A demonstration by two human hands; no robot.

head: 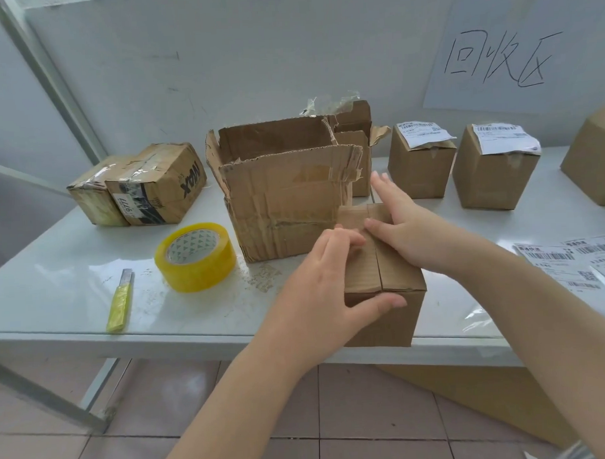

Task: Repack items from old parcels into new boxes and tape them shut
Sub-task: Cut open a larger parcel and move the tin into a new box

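A small new brown box stands at the table's front edge with its top flaps folded down and meeting at a middle seam. My left hand grips its left side, thumb across the front face and fingers on the top. My right hand lies flat on the top flaps, fingers spread, pressing them down. Left of the box sit a roll of yellow tape and a yellow box cutter. Directly behind stands a torn, open old parcel.
Two taped old parcels lie at the back left. Two small labelled boxes stand at the back right, with another box at the far right edge. Shipping labels lie on the white table. Flat cardboard rests on the floor.
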